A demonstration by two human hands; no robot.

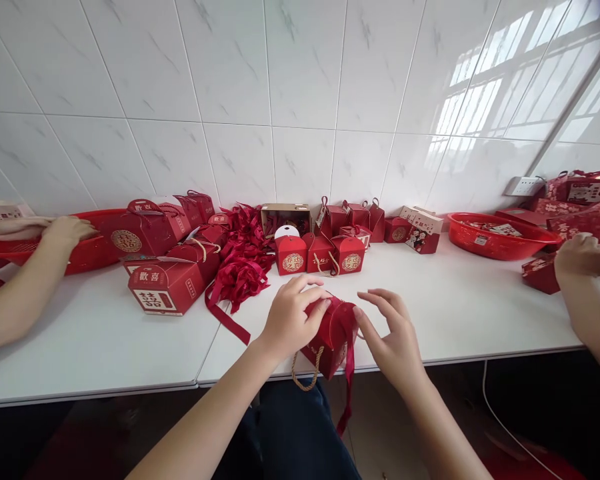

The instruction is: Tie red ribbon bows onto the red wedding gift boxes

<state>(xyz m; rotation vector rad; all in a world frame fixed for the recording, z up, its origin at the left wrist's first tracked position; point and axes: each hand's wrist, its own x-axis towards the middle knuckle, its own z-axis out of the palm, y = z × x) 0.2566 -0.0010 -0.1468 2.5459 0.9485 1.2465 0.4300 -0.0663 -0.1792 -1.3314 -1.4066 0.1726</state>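
A small red gift box (330,340) with a tan rope handle sits at the front edge of the white table (460,313), between my hands. My left hand (290,317) is curled over its top left side, gripping it. My right hand (393,333) is just to its right with fingers spread, fingertips touching the box's top and a red ribbon (349,380) that hangs down off the table edge.
Several red gift boxes (320,250) and a pile of red ribbons (243,267) line the wall. Larger red boxes (167,283) lie left. Red basins stand far left (87,250) and right (500,240). Other people's hands work at the left (65,233) and right (583,257).
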